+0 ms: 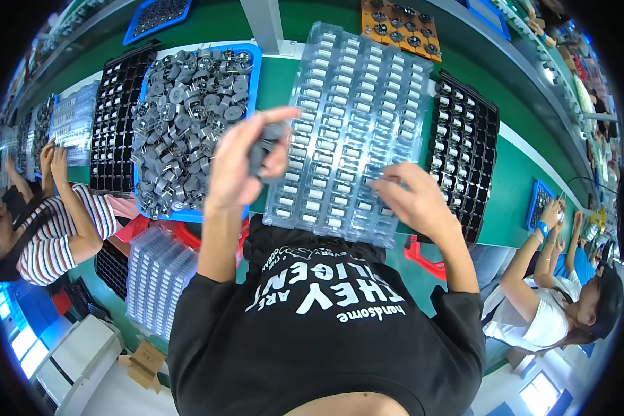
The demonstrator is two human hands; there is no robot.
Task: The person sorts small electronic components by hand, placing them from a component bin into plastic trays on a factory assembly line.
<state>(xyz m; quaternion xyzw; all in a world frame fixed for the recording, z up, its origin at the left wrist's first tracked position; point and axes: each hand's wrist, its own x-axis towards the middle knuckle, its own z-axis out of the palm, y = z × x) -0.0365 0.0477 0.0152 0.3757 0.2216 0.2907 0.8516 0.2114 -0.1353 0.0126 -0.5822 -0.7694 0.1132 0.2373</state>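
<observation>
My left hand (232, 170) is raised between the blue bin (256, 73) and the clear plastic tray (412, 152). Its fingers curl around a few dark grey plastic parts (260, 151). The bin is heaped with loose grey round caps (187, 121) of a similar look. Rows of small silver-white cylinders (341, 90) fill much of the clear tray, which lies at a slant in front of me. Over that tray's lower right part is my right hand (419, 201), thumb and fingers pinched together at the pockets; whatever is between the fingertips is hidden.
Right of the clear tray stands a black tray (482, 152) partly filled with cylinders; another black tray (114, 118) lies left of the bin. An orange board (387, 35) with round parts sits at the back. Co-workers (66, 232) work on both sides. Stacked clear trays (156, 277) stand lower left.
</observation>
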